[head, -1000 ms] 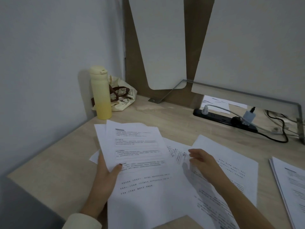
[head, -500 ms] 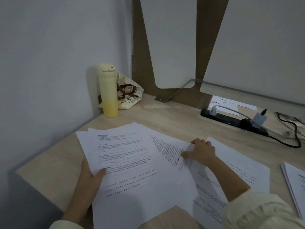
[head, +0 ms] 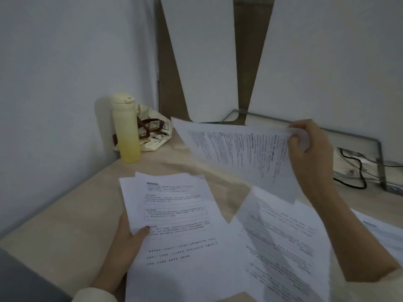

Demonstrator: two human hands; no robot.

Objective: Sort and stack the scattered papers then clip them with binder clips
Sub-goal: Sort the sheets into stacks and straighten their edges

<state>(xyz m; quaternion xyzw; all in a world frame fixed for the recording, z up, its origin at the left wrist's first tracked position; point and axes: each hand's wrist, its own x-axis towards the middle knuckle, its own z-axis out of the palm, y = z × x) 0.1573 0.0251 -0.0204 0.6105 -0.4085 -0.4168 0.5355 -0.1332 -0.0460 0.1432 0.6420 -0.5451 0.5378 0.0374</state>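
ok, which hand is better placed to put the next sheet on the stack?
Right. The right hand pinches a lifted sheet in the air, free to move; the left hand is occupied holding the stack.

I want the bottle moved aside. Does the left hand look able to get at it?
Probably not yet: the left hand grips the paper stack, though bare desk lies between it and the bottle.

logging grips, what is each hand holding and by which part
Left hand grips the paper stack at its left edge; right hand pinches a raised sheet by one edge.
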